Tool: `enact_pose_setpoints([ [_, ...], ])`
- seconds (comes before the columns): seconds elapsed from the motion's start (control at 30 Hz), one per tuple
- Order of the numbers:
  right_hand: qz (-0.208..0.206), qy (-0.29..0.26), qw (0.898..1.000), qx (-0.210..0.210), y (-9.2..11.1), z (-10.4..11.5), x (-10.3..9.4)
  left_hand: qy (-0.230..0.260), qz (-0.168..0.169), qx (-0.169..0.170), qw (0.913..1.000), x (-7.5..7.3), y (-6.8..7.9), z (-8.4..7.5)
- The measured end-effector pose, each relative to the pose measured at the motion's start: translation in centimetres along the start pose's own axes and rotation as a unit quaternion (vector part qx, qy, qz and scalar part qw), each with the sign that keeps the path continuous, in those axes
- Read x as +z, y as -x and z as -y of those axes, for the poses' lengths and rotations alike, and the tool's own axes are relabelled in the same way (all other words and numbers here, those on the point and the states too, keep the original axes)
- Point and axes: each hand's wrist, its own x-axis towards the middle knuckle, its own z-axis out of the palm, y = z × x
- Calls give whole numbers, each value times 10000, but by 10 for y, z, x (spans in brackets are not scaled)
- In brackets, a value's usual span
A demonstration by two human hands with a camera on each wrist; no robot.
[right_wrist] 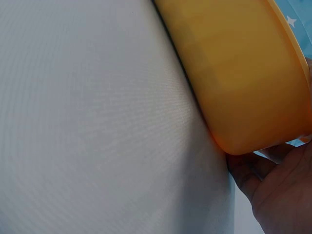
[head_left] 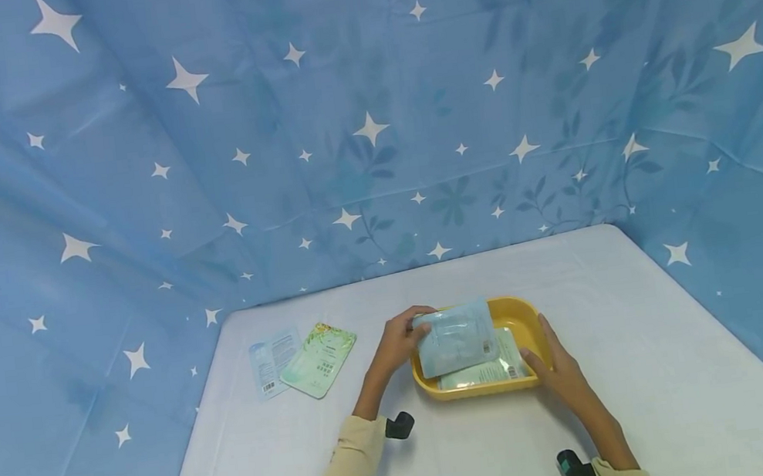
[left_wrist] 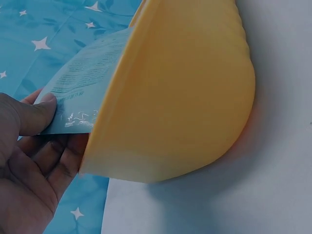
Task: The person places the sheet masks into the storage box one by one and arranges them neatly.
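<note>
My left hand (head_left: 401, 341) pinches the left edge of a light blue sheet mask packet (head_left: 458, 342) between thumb and fingers. The packet lies tilted over the left part of a yellow plastic basket (head_left: 522, 316). Under it, a pale green packet (head_left: 482, 371) lies inside the basket, partly covered. My right hand (head_left: 559, 367) holds the basket's right end, thumb at the rim and fingers along the outer wall. In the left wrist view, the left thumb presses on the printed blue packet (left_wrist: 87, 78) beside the basket wall (left_wrist: 180, 87). The right fingertips are partly hidden behind the basket (right_wrist: 243, 73).
To the left on the white table (head_left: 488, 452) lie a pale blue packet (head_left: 272, 366) and a green packet with a floral top (head_left: 321, 361), which overlaps it. A blue curtain with white stars (head_left: 373, 153) hangs behind the table.
</note>
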Motion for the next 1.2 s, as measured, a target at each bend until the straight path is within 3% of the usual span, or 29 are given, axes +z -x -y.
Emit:
enact_pose_setpoints([
  [0.23, 50, -29, 9999, 100, 2, 1, 0, -623, 204, -60, 9978, 8, 0, -6],
  [0.43, 22, 34, 9999, 122, 2, 1, 2, -1459, 247, 123, 9889, 14, -1, -5],
  [0.7, -48, -43, 10000, -37, 1, 1, 0, -1880, 266, 90, 9818, 20, -1, -7],
  [0.87, -44, -35, 10000, -81, 2, 1, -1, -2365, 413, 131, 9707, 25, 1, -6],
  [1.2, -37, -63, 9999, -142, 0, 1, -1, -3446, 432, 396, 9369, 35, 4, -6],
])
